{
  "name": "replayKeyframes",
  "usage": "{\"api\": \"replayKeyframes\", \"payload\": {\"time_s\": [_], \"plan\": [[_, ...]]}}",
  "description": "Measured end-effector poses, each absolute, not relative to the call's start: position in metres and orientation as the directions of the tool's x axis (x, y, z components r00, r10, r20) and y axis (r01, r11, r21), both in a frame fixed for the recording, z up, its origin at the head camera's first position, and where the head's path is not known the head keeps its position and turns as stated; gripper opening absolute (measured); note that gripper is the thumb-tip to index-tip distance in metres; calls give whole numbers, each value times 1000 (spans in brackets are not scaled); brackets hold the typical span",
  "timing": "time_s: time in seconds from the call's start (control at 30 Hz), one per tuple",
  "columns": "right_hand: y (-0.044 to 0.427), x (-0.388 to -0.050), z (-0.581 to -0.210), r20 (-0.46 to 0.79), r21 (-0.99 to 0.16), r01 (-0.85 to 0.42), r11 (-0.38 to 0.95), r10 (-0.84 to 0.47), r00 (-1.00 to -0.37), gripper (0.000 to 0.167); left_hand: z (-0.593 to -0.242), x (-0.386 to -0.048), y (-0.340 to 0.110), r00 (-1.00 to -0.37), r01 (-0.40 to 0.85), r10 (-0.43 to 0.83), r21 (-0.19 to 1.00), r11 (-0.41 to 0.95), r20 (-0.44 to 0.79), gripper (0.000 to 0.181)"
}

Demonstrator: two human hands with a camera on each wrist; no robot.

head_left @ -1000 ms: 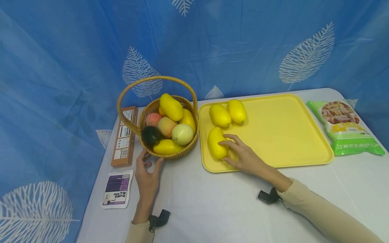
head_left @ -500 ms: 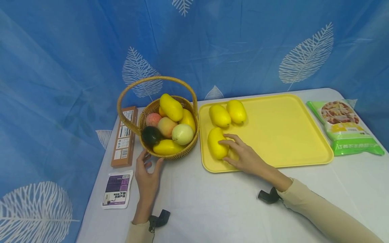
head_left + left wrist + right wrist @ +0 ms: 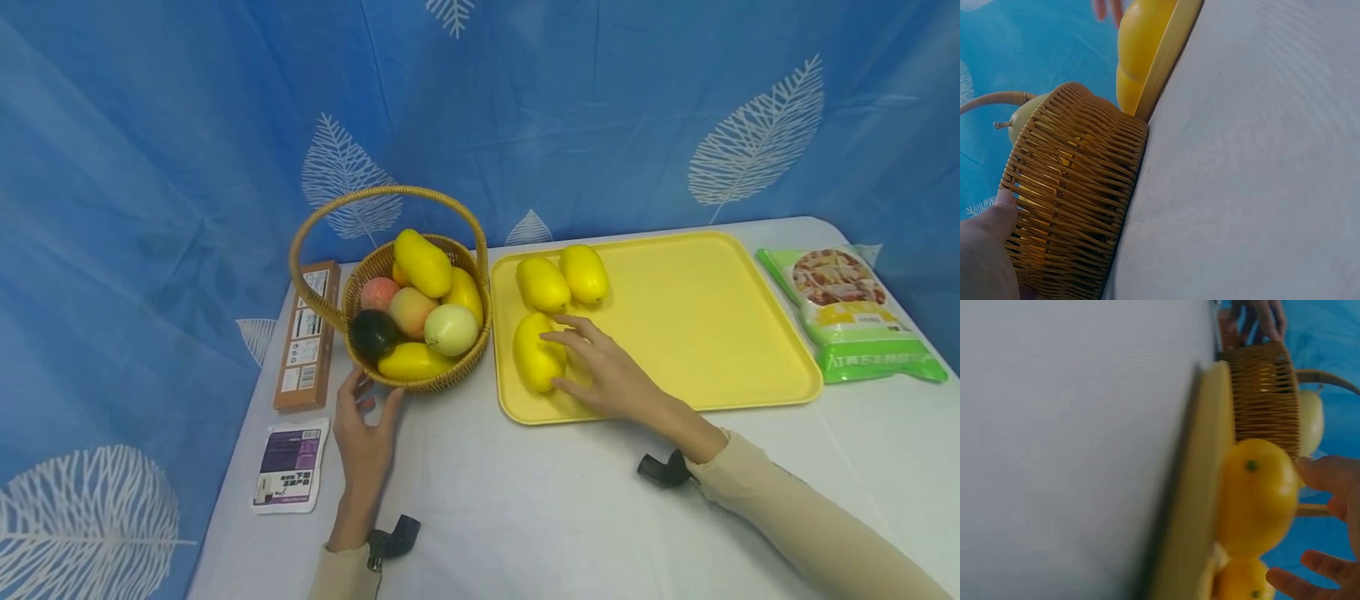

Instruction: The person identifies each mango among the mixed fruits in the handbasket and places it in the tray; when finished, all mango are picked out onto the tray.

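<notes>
My left hand (image 3: 364, 435) rests against the near left side of a wicker basket (image 3: 442, 382), its thumb (image 3: 1005, 199) touching the woven wall near the rim. Fruit fills the basket: yellow mangoes (image 3: 422, 265), peaches (image 3: 411, 313), a pale green pear (image 3: 451, 331) and a dark green fruit (image 3: 372, 333). On the yellow tray (image 3: 697, 333), my right hand (image 3: 611, 375) hovers beside the nearest mango (image 3: 538, 354), fingers spread and loosely bent. The right wrist view shows a gap between the fingers and that mango (image 3: 1257, 500). Two more mangoes (image 3: 543, 285) lie together behind it.
A long brown box (image 3: 307, 337) lies left of the basket, with a white and purple packet (image 3: 291, 468) in front of it. Right of the tray is a green food bag (image 3: 858, 317). A blue leaf-patterned curtain (image 3: 600, 117) hangs behind the white-covered table (image 3: 525, 508).
My right hand has drawn slightly away to the right from the near mango, fingers a little wider apart. The mango stays on the tray. My left hand and the basket have not visibly moved.
</notes>
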State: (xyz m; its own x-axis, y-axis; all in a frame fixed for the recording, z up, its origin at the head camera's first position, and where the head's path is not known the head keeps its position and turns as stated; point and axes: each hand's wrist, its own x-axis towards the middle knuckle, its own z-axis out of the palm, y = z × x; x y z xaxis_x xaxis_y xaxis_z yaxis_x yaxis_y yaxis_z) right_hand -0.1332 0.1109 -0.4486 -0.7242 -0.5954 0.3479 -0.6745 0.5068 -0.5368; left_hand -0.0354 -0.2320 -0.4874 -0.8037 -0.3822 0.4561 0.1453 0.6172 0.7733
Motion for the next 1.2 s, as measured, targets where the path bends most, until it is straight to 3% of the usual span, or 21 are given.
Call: {"api": "replayKeyframes", "payload": {"time_s": [0.47, 0.67, 1.2], "plan": [[49, -169, -387, 413, -594, -727, 344, -645, -643, 53, -487, -35, -235, -812, 110, -395, 778, 619, 430, 64], [19, -186, -382, 370, -639, -701, 317, -673, -641, 51, -488, -35, -235, -810, 122, -391, 778, 617, 437, 64], [-33, -221, -386, 311, -619, -709, 338, -723, -617, 51, -487, -34, -232, -824, 100, -379, 766, 635, 421, 66]]}}
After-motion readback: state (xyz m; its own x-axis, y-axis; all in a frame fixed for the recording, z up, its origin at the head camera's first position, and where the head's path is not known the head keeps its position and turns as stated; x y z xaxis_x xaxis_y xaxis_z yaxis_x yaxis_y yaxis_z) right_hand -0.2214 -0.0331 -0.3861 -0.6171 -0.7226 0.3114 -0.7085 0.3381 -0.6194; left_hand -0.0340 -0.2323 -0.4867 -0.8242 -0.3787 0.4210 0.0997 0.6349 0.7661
